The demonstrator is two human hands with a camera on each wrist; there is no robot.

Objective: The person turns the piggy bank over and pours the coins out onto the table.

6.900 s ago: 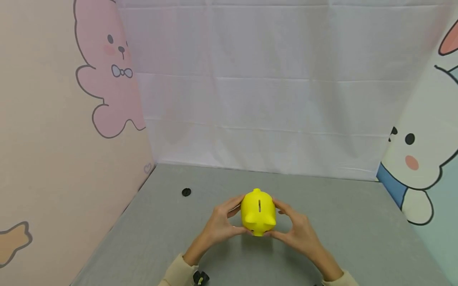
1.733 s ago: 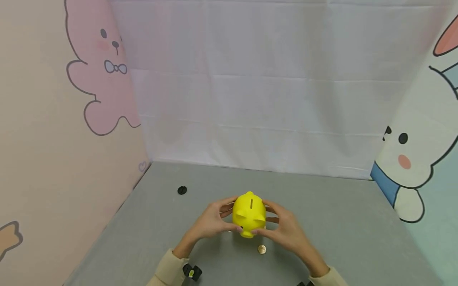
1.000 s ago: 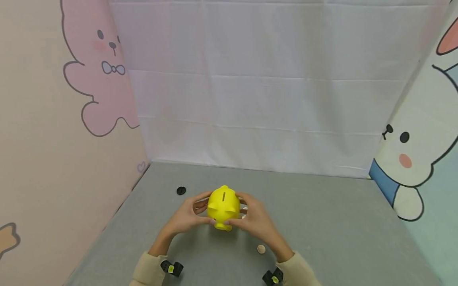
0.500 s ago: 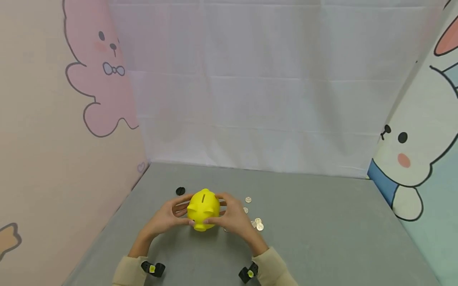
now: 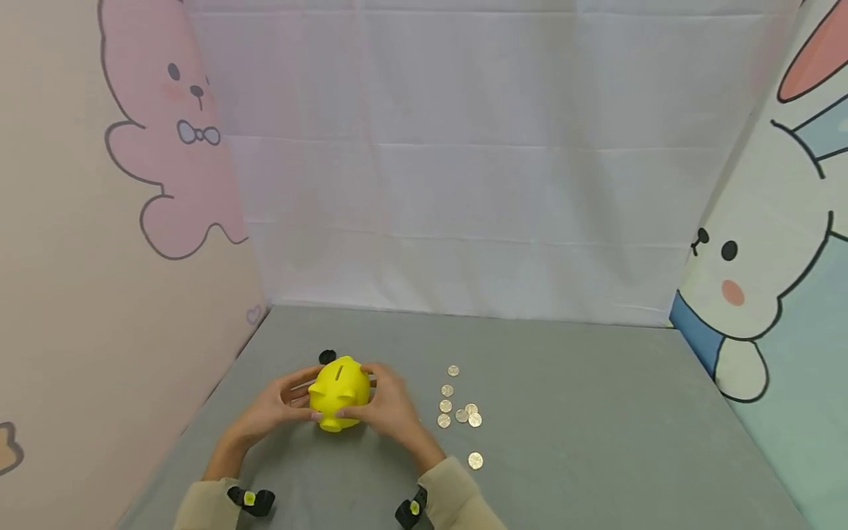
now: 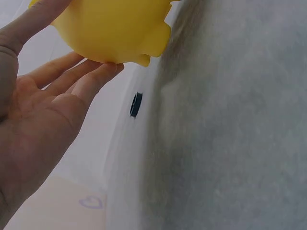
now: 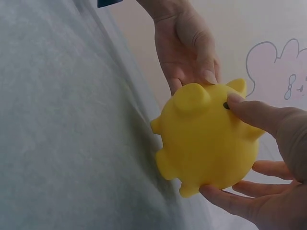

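We are holding the yellow piggy bank (image 5: 339, 393) between both hands: our left hand (image 5: 273, 406) is cupping its left side with the fingers curled round it, and our right hand (image 5: 387, 411) is clasping the right side, thumb up near the snout. The bank is sitting low over the left part of the grey desk (image 5: 596, 442), slot upward. It has been moving leftward over the last second, and a scatter of coins (image 5: 457, 408) is now lying uncovered on the desk to its right, where only one was showing before; we judge the bank has been emptied. A small black plug (image 5: 327, 357) is lying just behind the bank. A white cloth (image 5: 464, 184) is hanging at the back, and cartoon rabbit panels (image 5: 165, 147) are closing in both sides.
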